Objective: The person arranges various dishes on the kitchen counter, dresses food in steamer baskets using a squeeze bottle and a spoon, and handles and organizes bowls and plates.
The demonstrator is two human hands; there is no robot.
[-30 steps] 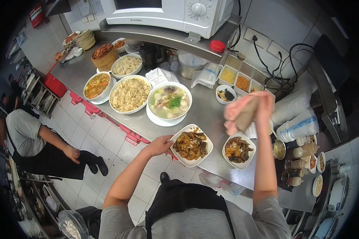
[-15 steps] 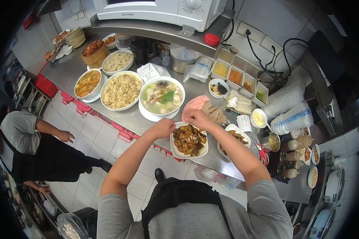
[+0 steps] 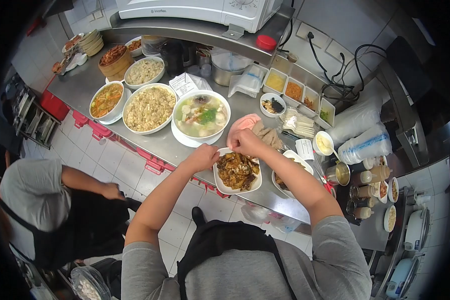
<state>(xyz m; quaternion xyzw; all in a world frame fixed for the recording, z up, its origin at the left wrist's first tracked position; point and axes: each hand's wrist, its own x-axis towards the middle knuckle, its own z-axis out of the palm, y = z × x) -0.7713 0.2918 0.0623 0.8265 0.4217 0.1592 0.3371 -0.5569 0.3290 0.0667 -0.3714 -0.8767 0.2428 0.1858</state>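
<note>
A white square dish (image 3: pixel 257 184) of brown, glossy stir-fried food sits at the counter's front edge. My left hand (image 3: pixel 203 157) holds its far left corner, fingers closed on the rim. My right hand (image 3: pixel 248 142) is at the far rim, fingertips pinched together; whatever they hold, if anything, is hidden. Just behind it lie a pink cloth (image 3: pixel 242 122) and a brown cloth (image 3: pixel 269 136). A second white dish (image 3: pixel 305 164) of similar food stands to the right, partly covered by my right forearm. Left of the cloths is a large bowl of soup (image 3: pixel 201 116).
Bowls of fried rice (image 3: pixel 150 109) and orange soup (image 3: pixel 106 101) line the left counter. Topping tubs (image 3: pixel 294 91), wrapped packets (image 3: pixel 299 122), red scissors (image 3: pixel 329 187) and sauce bottles (image 3: pixel 367 195) stand right. A microwave (image 3: pixel 195 10) sits above. A co-worker (image 3: pixel 45 200) is at left.
The co-worker at left has come closer, with an arm now stretched towards me. My hands stay at the dish, the right one shifted slightly left along the rim. The view has tilted slightly.
</note>
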